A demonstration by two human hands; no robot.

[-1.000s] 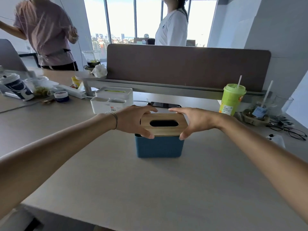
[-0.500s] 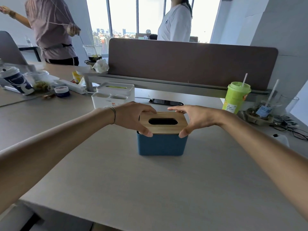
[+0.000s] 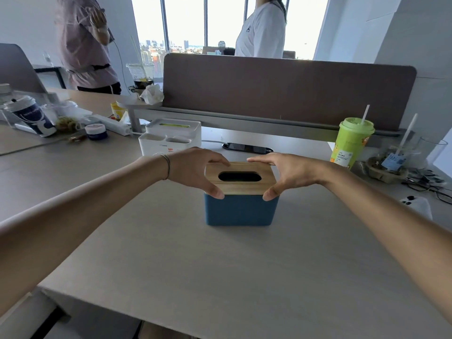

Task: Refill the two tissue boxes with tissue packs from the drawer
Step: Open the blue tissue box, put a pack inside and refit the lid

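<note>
A blue tissue box stands on the desk in the middle of the view. Its wooden lid has a dark oval slot and sits on top. My left hand grips the lid's left end, thumb on the near edge and fingers on the far edge. My right hand grips the right end the same way. A white tissue box with front compartments stands behind it to the left. No tissue shows in the slot.
A green cup with a straw stands at the right, beside glasses and a white device. A black phone lies behind the blue box. Cups and clutter fill the left. A brown divider crosses the back; two people stand beyond.
Both hands stay on the wooden lid with the same hold. The view has shifted slightly, and the box sits in the same place on the desk.
</note>
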